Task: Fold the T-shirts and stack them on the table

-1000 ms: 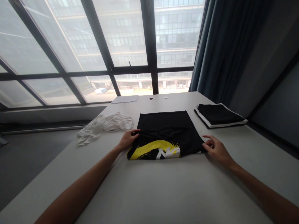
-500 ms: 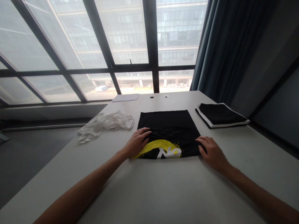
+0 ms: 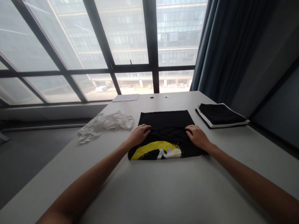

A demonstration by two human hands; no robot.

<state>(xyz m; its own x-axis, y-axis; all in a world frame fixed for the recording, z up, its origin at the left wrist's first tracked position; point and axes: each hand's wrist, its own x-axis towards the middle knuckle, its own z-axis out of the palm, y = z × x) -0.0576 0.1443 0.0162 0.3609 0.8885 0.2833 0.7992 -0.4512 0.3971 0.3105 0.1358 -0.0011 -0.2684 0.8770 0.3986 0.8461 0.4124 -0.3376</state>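
Note:
A folded black T-shirt (image 3: 167, 119) with a yellow and white print lies on the white table in front of me. My left hand (image 3: 139, 134) rests on its left edge, fingers stretched over the cloth. On the opposite edge lies my right hand (image 3: 196, 136), its fingers reaching inward across the fabric. Both hands look open, and small creases run through the cloth between them. The printed part faces up along the shirt's near edge.
Crumpled white cloth (image 3: 118, 120) lies to the left on the table (image 3: 154, 193). A stack of folded black and white garments (image 3: 221, 114) sits at the right. Papers (image 3: 125, 97) lie at the far left corner, before the windows. A dark curtain (image 3: 217, 46) hangs at right.
My right hand has moved inward and away from me onto the shirt's right side. My left hand has shifted slightly farther up the left edge, uncovering the near left corner.

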